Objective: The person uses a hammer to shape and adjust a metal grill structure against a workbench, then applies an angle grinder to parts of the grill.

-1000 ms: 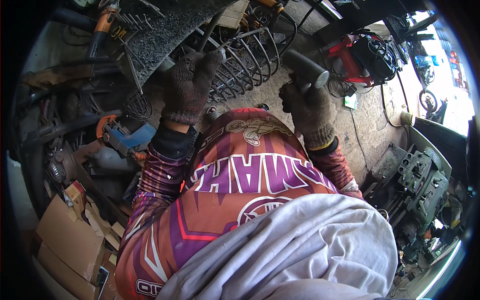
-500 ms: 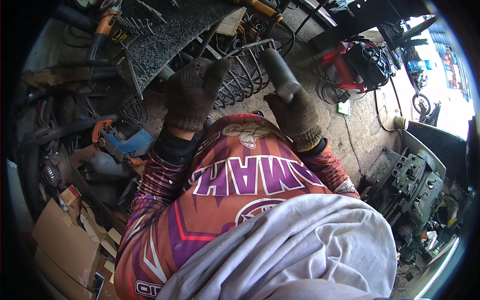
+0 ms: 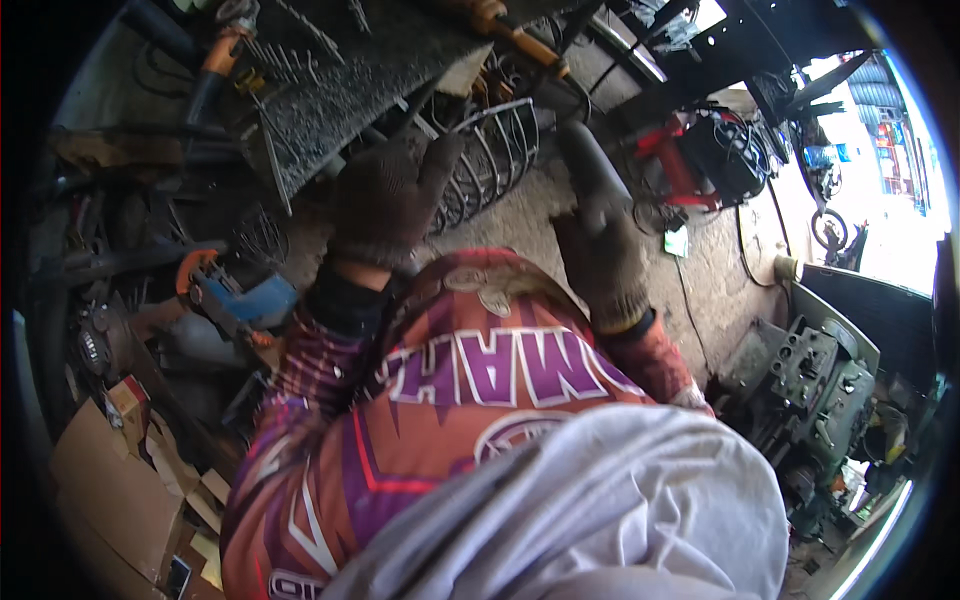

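Observation:
My left hand (image 3: 385, 205), in a dark knitted glove, is beside the left end of a coil of bent metal rod (image 3: 492, 165). Its thumb points up and its knuckles are rounded over; the fingertips and whatever they grip are hidden. My right hand (image 3: 607, 262), gloved alike, is closed around the lower end of a thick grey metal cylinder (image 3: 590, 165). The cylinder stands tilted to the right of the coil, with a gap between them.
A dark, gritty metal table (image 3: 335, 95) spans the upper left, an orange-and-black angle grinder (image 3: 215, 65) on it. A red-and-black machine with cables (image 3: 700, 155) sits on the right floor. Below it stands a green-grey machine (image 3: 815, 375). Cardboard (image 3: 115, 490) lies lower left.
My right hand has moved right with the cylinder, widening its gap from the coil. The coil's right end has tilted. My left hand stays beside the coil. The whole view has shifted slightly.

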`<state>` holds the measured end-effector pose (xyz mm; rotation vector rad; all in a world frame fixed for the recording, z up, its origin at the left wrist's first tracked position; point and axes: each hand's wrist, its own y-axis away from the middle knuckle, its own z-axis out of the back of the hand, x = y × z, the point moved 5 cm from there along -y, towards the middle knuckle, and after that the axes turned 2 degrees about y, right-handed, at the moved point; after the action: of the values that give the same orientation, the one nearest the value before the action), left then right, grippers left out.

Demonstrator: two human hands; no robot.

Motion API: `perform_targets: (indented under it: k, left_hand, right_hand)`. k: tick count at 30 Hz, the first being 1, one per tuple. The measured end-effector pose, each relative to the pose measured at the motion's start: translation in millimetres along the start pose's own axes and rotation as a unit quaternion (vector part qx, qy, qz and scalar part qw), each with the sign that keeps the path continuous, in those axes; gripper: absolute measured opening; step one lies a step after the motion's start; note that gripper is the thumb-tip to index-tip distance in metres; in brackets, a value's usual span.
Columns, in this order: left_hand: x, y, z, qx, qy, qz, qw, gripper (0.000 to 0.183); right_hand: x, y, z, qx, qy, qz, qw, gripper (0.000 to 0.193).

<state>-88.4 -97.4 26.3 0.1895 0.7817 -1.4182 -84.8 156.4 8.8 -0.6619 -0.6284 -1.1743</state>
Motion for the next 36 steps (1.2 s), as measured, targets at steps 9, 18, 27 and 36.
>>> perform_targets:
  k: [9,18,27,36]
  left_hand:
    - [-10.5,6.0,10.7,0.007,0.071,0.002,0.997,0.041]
    - [-7.6,2.3,8.1,-0.013,0.031,-0.007,0.999,0.042]
    - [-0.7,-2.8,15.5,0.017,0.104,0.005,0.994,0.043]
    - [-8.3,16.5,15.9,-0.001,-0.013,-0.081,0.997,0.035]
  right_hand:
    - [-1.7,-7.3,1.8,0.055,-0.048,-0.107,0.992,0.045]
    - [18.1,1.4,12.3,0.004,-0.121,-0.002,0.993,0.043]
    - [39.4,-3.5,25.6,-0.039,-0.107,0.077,0.991,0.037]
    - [-3.7,2.4,-0.5,0.046,-0.017,-0.115,0.992,0.042]
